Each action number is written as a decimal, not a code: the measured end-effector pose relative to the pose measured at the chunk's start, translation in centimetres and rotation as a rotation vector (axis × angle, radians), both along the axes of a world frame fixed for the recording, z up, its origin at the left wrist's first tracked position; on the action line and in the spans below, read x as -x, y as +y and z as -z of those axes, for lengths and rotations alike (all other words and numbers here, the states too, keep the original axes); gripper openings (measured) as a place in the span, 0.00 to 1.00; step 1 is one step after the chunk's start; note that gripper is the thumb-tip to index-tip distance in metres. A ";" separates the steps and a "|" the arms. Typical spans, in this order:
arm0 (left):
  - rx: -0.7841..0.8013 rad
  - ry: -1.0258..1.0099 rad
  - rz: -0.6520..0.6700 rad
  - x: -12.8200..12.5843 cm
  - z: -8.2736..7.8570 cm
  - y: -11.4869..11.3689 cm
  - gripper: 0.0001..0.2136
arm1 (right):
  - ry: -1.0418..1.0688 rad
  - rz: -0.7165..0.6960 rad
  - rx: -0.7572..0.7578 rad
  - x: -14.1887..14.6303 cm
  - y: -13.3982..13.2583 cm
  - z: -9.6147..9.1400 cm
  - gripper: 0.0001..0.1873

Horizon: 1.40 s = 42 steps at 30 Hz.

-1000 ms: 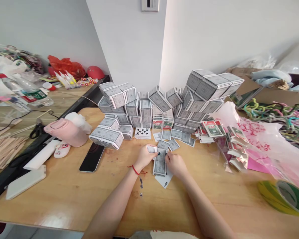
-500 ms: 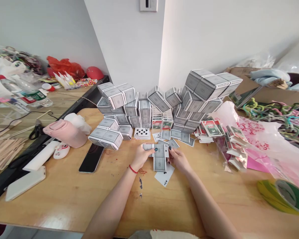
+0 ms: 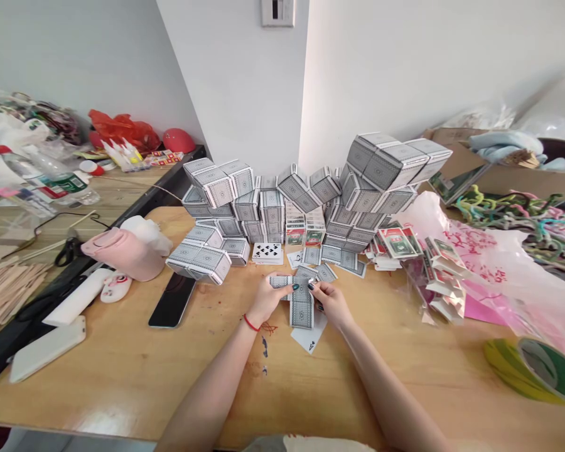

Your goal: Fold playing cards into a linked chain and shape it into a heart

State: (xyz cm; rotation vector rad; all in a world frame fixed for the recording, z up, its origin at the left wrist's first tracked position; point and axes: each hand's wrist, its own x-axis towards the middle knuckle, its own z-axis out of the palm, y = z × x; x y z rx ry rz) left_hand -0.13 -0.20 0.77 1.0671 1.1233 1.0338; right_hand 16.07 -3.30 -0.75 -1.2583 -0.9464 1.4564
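My left hand (image 3: 265, 299) and my right hand (image 3: 330, 301) meet at the table's middle, both pinching grey-backed playing cards (image 3: 302, 306) folded into a cross-like strip. The left fingers grip its left arm, the right fingers its top right part. A face-up ace card (image 3: 308, 339) lies on the wooden table (image 3: 122, 370) just under the strip. Behind my hands rises a pile of folded card cubes (image 3: 301, 194), with loose cards (image 3: 327, 271) and a face-up spade card (image 3: 268, 251) in front of it.
A black phone (image 3: 172, 299), a pink pouch (image 3: 122, 252) and a white case (image 3: 47, 347) lie to the left. Flat card boxes (image 3: 400, 242) and a pink plastic bag (image 3: 499, 276) sit on the right, a tape roll (image 3: 534, 370) at the near right. A second cluttered table (image 3: 37, 207) stands far left.
Both hands lifted the card strip slightly and shifted it away from me, uncovering more of the ace. The right hand moved from the strip's side up to its top.
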 end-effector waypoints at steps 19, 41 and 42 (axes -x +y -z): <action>0.016 -0.046 0.121 0.2 0.3 0.3 0.16 | -0.393 0.042 -0.230 1.2 -0.8 -0.3 0.22; 0.018 -0.094 0.043 0.5 0.9 0.5 0.18 | -0.360 -0.287 -0.163 -0.1 -0.4 0.0 0.24; 0.014 -0.098 0.043 0.5 0.9 0.4 0.18 | -0.382 -0.284 -0.182 -0.1 -0.5 -0.1 0.24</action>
